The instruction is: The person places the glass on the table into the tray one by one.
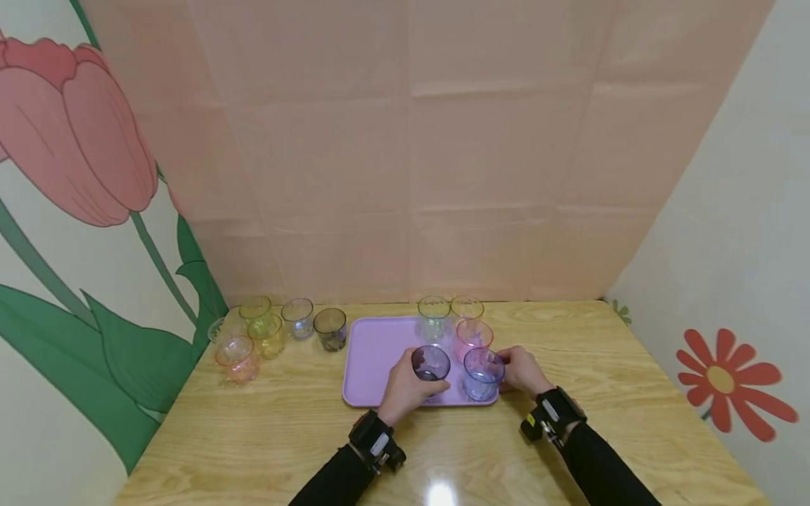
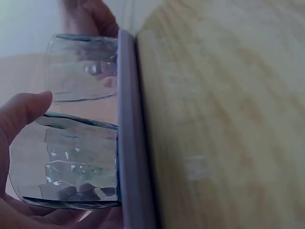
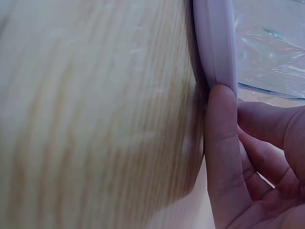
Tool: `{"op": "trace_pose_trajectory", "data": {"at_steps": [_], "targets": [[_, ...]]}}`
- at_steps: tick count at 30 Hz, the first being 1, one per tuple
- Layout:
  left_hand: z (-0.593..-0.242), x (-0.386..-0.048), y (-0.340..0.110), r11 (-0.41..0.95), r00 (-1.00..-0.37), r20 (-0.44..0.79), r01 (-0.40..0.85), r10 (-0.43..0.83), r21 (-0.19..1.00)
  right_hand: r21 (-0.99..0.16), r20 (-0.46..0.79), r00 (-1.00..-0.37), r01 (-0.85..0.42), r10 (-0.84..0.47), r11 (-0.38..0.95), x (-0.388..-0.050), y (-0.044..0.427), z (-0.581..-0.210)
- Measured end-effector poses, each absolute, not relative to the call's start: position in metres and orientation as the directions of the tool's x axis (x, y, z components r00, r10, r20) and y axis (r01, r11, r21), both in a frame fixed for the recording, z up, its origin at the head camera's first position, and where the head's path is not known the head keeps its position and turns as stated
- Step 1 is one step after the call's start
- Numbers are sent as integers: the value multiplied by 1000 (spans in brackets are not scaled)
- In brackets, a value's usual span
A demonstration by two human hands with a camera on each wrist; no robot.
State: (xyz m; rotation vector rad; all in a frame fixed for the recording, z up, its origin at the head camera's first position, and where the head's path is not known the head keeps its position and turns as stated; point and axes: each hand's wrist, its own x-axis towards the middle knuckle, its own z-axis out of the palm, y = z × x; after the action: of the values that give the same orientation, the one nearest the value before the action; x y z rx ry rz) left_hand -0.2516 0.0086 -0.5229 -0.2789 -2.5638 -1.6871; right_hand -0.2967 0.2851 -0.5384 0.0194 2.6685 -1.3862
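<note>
My left hand grips a grey-tinted glass at the front of the lilac tray; the thumb lies on its near side. In the left wrist view that glass stands upright, its base at the tray. Just right of it on the tray stands a blue glass. My right hand is beside this glass at the tray's right edge. In the right wrist view a straight digit touches the tray rim, and a small gap parts the fingers from the blue glass.
Behind on the tray are a pale green glass, an amber glass and a pink glass. Left of the tray stand several tinted glasses, among them a dark grey glass and another pink glass. A covered wall bounds the wooden table.
</note>
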Motion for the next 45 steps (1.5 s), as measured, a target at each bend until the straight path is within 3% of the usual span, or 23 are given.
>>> {"op": "trace_pose_trajectory", "data": {"at_steps": [9, 45], "targets": [[-524, -251, 12, 391, -989, 98, 134, 111, 911, -807, -131, -990, 82, -42, 585, -296, 284, -536], [-527, -247, 26, 385, -966, 145, 220, 214, 896, -841, -131, -990, 79, -60, 536, -293, 284, -537]]}}
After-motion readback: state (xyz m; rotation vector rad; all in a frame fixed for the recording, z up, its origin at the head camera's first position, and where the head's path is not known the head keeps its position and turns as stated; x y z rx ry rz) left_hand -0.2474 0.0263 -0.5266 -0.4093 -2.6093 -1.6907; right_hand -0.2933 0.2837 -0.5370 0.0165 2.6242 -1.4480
